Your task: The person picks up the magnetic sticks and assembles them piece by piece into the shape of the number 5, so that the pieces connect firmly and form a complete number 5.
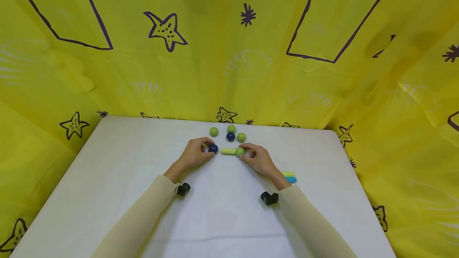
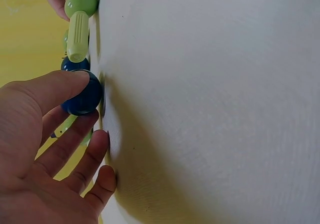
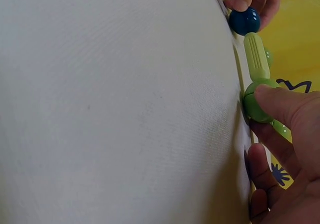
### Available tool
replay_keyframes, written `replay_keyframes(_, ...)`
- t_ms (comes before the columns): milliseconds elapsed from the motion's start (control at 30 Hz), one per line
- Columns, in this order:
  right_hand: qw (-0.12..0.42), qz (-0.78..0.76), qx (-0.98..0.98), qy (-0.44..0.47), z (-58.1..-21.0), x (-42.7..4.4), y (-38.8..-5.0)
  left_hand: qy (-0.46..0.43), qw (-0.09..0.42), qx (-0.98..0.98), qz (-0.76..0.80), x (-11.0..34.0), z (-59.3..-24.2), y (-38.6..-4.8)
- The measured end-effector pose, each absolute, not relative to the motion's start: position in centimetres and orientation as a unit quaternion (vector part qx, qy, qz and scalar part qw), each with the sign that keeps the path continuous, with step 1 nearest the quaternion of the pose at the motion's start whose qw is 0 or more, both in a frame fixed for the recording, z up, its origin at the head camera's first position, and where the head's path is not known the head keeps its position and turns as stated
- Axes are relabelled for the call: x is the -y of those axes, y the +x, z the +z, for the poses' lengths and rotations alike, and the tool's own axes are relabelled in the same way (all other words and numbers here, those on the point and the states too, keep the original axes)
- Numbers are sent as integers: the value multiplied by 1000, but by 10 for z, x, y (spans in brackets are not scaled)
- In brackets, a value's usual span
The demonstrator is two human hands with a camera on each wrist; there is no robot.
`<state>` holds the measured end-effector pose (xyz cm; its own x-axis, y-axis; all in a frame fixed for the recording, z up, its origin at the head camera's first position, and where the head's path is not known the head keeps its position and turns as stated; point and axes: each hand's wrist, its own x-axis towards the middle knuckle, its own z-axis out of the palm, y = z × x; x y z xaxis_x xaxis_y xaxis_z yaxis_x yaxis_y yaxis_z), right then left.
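Observation:
Between thumb and fingers, my left hand [image 1: 196,152] pinches a dark blue ball [image 1: 213,148] just above or on the white table. My right hand [image 1: 259,160] pinches a green ball [image 1: 240,152], which is joined to one end of a yellow-green ribbed rod [image 1: 228,151]. The rod's free end points left at the blue ball, with a small gap between them in the head view. In the left wrist view the rod [image 2: 78,36] shows its blunt end, and the blue ball [image 2: 82,94] sits under my thumb.
Behind the hands lie loose green balls [image 1: 213,131] and another dark blue ball [image 1: 230,136]. A yellow-green rod [image 1: 288,174] and a blue rod [image 1: 291,180] lie beside my right wrist. A yellow patterned cloth [image 1: 215,71] hangs around the white table [image 1: 215,218].

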<state>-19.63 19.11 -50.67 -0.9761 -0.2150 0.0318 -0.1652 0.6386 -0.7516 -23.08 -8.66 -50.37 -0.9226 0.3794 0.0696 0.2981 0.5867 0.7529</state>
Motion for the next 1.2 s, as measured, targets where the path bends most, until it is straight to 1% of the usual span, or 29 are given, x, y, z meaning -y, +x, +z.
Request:
replay_keyframes(100, 34, -411, -905, -103, -507, -191, -197, 195, 46, -888, 414, 87, -505, -231)
replay_keyframes(267, 39, -409, -906, -99, -507, -191, -199, 192, 56, -888, 414, 87, -503, -230)
replay_keyframes(600, 34, -413, -904, -105, -507, -189, -201, 201, 66, -889, 407, 83, -501, -230)
replay_keyframes(1200, 31, -414, -904, -106, -508, -189, -200, 200, 67, -890, 404, 82, -502, -230)
